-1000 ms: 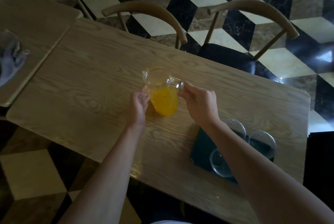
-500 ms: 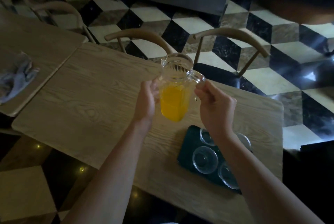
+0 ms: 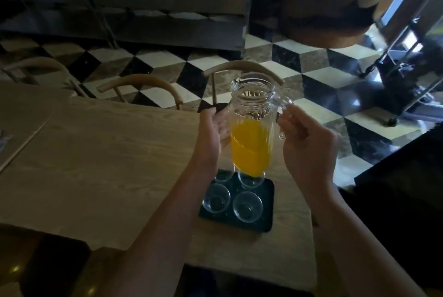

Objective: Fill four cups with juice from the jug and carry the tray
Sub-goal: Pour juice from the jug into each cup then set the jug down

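A clear ribbed glass jug (image 3: 251, 129), about half full of orange juice, hangs in the air above the tray. My right hand (image 3: 309, 150) grips its handle; my left hand (image 3: 212, 133) presses flat against its left side. Below it a dark tray (image 3: 267, 201) lies on the wooden table (image 3: 107, 165). Two empty glass cups, one on the left (image 3: 215, 198) and one on the right (image 3: 247, 206), stand at the tray's near side. Two more cups (image 3: 224, 175) at its far side are partly hidden by the jug.
Two wooden chairs (image 3: 141, 83) stand at the table's far edge on a checkered floor. A second table (image 3: 21, 105) adjoins on the left. A dark counter (image 3: 407, 189) is close on the right, and a metal trolley frame (image 3: 407, 57) stands further back.
Both hands lifted the jug off the table and carried it right, over the tray. The view tilted up, and all four cups now show.
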Motion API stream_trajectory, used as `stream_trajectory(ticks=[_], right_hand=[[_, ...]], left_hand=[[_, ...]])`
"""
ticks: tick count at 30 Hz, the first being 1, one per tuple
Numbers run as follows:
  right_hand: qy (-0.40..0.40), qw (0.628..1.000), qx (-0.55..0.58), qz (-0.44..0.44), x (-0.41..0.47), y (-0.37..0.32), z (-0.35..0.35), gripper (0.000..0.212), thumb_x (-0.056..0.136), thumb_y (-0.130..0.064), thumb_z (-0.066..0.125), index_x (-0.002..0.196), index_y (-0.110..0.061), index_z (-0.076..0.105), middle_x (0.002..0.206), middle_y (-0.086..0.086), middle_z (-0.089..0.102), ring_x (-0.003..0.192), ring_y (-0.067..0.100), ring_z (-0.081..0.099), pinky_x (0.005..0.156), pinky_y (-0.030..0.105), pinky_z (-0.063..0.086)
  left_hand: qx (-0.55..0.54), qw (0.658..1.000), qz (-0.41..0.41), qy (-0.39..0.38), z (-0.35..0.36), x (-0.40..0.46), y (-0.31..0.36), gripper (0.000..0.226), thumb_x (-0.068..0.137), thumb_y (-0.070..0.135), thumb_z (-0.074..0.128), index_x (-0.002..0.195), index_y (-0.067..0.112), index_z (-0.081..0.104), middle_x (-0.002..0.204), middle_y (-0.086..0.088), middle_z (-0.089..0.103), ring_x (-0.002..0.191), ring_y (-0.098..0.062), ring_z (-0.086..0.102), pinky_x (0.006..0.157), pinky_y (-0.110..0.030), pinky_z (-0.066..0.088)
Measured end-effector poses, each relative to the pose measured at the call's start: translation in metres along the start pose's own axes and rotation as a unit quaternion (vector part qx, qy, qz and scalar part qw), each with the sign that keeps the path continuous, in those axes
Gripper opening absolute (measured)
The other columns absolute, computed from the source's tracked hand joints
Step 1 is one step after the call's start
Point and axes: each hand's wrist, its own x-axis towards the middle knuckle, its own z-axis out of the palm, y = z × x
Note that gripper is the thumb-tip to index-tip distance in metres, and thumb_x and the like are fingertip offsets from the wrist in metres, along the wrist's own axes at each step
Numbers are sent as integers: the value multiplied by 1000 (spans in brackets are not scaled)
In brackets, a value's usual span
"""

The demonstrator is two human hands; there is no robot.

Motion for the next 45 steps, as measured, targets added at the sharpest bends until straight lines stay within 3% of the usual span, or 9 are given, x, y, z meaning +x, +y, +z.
stream_trajectory(ticks=[5, 8, 12, 17, 20, 23, 33, 40, 45], right_hand=[[-20, 999, -41, -5, -17, 34, -52, 32, 93, -40, 55, 96, -18, 78, 70, -7, 72, 57, 14, 65, 56, 41, 56], [-33, 998, -56, -15, -30, 45, -62, 31, 96, -37, 57, 93, -12, 76, 67, -4, 70, 56, 16, 65, 54, 44, 55], [-82, 995, -56, -18, -64, 71, -75, 22, 99, -27, 58, 91, -12, 72, 72, -17, 62, 59, 0, 61, 55, 28, 54], [-129, 990, -32, 52, -107, 105, -75, 8, 97, -6, 63, 95, -2, 70, 75, -21, 54, 64, -9, 52, 62, 11, 39], [-165, 984, -6, 69, -132, 115, -72, 11, 97, -5, 61, 102, 0, 70, 86, -11, 64, 72, 3, 60, 64, 22, 47], [-185, 981, -5, 66, -149, 120, -69, 14, 95, -4, 63, 106, -5, 71, 93, -3, 68, 76, 14, 67, 65, 29, 55], [-336, 937, -63, 70, -169, 134, -55, 10, 98, -13, 58, 102, -13, 67, 93, -4, 66, 78, 14, 65, 64, 39, 57], [-379, 918, -92, 72, -166, 132, -40, 16, 98, -20, 57, 109, -18, 68, 99, -6, 67, 82, 12, 65, 67, 37, 59], [-413, 901, -116, 66, -159, 129, -34, 11, 100, -21, 56, 100, -17, 66, 93, -5, 66, 79, 12, 63, 66, 39, 57]], left_hand=[[-64, 996, -68, -1, 39, -25, -48, 47, 101, 47, 29, 114, 22, 67, 119, 0, 67, 110, -15, 60, 87, -39, 46], [-116, 986, -117, 2, 45, -33, -70, 47, 102, 45, 32, 119, 16, 64, 128, -13, 66, 121, -29, 60, 102, -48, 44], [-183, 963, -199, 23, 55, -53, -113, 47, 102, 43, 32, 117, 12, 64, 132, -18, 65, 126, -34, 57, 114, -53, 36], [-198, 945, -258, 31, 45, -72, -170, 55, 103, 45, 27, 115, 14, 70, 115, -11, 76, 123, -29, 61, 105, -47, 43], [-220, 930, -288, 55, 41, -85, -201, 54, 102, 43, 27, 120, 12, 68, 111, -10, 78, 117, -29, 63, 96, -43, 47], [-254, 912, -315, 71, 34, -94, -227, 55, 100, 44, 31, 126, 10, 65, 120, -15, 74, 122, -34, 61, 110, -49, 40], [-295, 869, -384, 103, 15, -109, -273, 57, 99, 46, 34, 129, 6, 61, 119, -22, 72, 123, -39, 59, 112, -55, 37], [-313, 852, -408, 100, 7, -110, -288, 59, 96, 48, 34, 127, 8, 65, 121, -22, 71, 123, -38, 59, 110, -52, 40], [-318, 848, -413, 95, 7, -110, -297, 61, 95, 49, 33, 132, 10, 62, 125, -22, 70, 124, -37, 59, 107, -52, 43]])
